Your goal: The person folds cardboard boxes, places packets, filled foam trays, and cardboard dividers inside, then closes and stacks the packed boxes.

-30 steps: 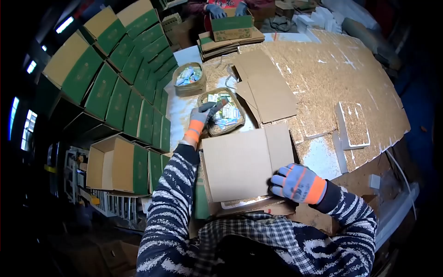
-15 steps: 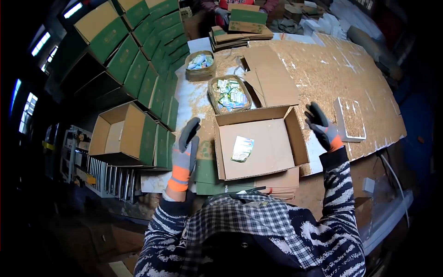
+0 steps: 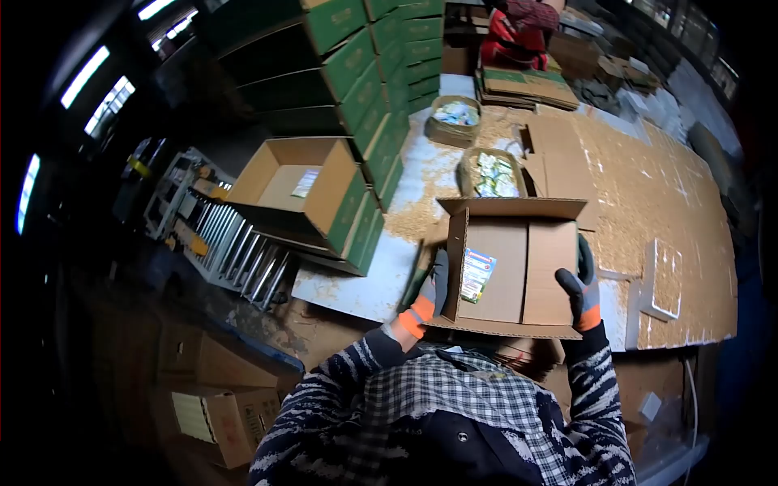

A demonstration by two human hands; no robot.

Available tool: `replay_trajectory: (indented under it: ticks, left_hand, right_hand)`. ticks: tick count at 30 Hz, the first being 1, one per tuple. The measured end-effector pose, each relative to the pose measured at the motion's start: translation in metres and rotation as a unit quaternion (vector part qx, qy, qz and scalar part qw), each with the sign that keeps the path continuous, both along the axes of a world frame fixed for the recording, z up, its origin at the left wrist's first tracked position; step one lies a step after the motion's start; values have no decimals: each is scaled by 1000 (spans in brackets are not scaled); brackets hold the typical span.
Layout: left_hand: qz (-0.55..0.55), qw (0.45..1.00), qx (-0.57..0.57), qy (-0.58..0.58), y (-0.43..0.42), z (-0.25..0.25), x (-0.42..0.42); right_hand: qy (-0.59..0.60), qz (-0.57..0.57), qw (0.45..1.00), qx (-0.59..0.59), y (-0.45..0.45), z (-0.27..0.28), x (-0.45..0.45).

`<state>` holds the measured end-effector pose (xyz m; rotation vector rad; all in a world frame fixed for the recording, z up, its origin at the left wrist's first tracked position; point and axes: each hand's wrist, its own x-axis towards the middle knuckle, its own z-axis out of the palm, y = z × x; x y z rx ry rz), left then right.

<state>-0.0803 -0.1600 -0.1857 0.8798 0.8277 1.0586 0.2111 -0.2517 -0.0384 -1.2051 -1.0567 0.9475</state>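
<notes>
An open cardboard box (image 3: 501,235) is between my two gloved hands, tilted with its inside towards me. Its far flap stands up, and a small printed packet (image 3: 476,275) lies on its bottom at the left. My left hand (image 3: 434,293) presses along the outside of the left wall. On the right wall, my right hand (image 3: 582,283) has its thumb at the top edge and its fingers around the outer side. Flat cardboard (image 3: 531,350) shows partly under the box's near edge.
At the left, an open green box (image 3: 344,202) with a packet inside stands beside a roller conveyor (image 3: 243,267). Green boxes (image 3: 356,77) are stacked behind it. Two packet-filled containers (image 3: 463,166) (image 3: 452,134) and a white foam block (image 3: 663,279) sit on the table. A person in red (image 3: 515,40) is beyond.
Both hands have come in from the sides onto the box, which is now tilted and held. My view has turned left, showing more of the conveyor and the green box beside it.
</notes>
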Motion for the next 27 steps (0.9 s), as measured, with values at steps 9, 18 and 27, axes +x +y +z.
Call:
replay_trajectory:
  ticks: [9, 18, 27]
  left_hand:
    - [502, 749, 369, 224, 56, 222, -236]
    - [243, 796, 357, 425, 155, -22, -455]
    - [530, 742, 256, 322, 26, 67, -262]
  right_hand:
    - [56, -14, 972, 229, 86, 104, -159]
    - [223, 38, 967, 114, 204, 49, -360]
    - [-252, 25, 965, 73, 171, -38, -214]
